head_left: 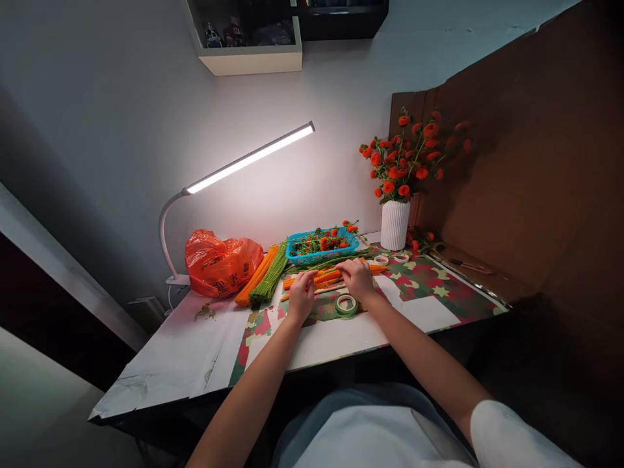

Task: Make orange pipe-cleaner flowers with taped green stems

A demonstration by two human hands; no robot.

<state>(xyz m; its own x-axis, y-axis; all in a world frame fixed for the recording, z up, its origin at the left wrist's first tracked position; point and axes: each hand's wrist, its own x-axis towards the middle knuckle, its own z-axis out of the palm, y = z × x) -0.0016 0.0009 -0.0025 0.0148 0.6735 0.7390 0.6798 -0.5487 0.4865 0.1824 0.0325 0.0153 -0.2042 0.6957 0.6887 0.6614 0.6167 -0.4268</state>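
Note:
Both hands are over the middle of the table. My left hand [302,296] has its fingers drawn together beside a pile of orange stems [327,278]; what it holds, if anything, is too small to name. To its right, my right hand [358,279] reaches over the same pile with its fingertips pinched together, and their content cannot be made out. A thin stem runs between the hands, just below the pile. Between my wrists lies a roll of green tape [346,304]. Green stems [322,264] lie behind the orange ones.
A blue basket [297,257] of orange flowers stands at the back. Left are an orange bag [219,263], bundles of orange [257,276] and green stems [270,276], and a lit lamp [251,158]. A white vase [394,224] of flowers and tape rolls [401,258] are right.

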